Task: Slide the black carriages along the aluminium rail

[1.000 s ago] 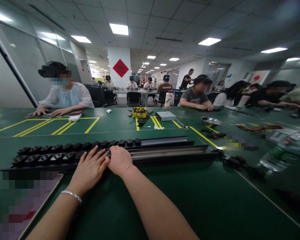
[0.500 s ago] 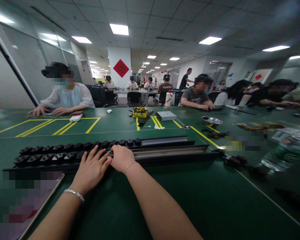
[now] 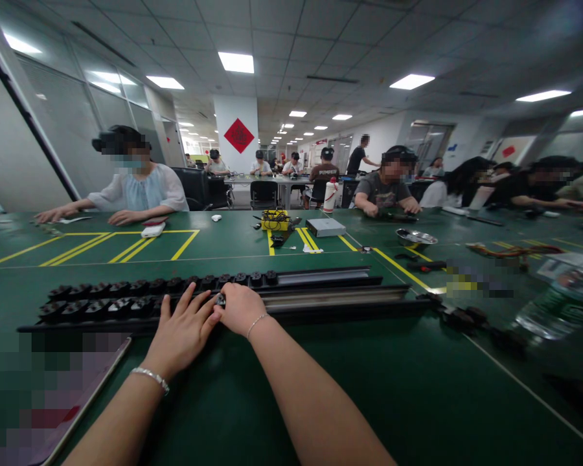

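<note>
Two long black track rails (image 3: 340, 296) lie side by side across the table, the nearer one with a metallic channel. Rows of black socket modules (image 3: 97, 308) fill their left parts. My left hand (image 3: 182, 330) rests over the near rail with its fingers spread on the modules, its thumb close to my right hand. My right hand (image 3: 241, 307) is closed, with the fingers curled round a small black socket module (image 3: 220, 299) at the end of the near row. Most of that module is hidden by the fingers.
A blurred flat panel (image 3: 92, 395) lies at the near left. Farther back are a yellow box with cables (image 3: 275, 221), a grey box (image 3: 325, 227) and a metal bowl (image 3: 416, 238). A plastic bottle (image 3: 558, 301) and black parts (image 3: 466, 318) lie right. Several co-workers sit around.
The view has shifted slightly, so everything sits a little farther right. My hands keep nearly the same place on the near rail. The co-worker opposite on the right has moved their hands apart.
</note>
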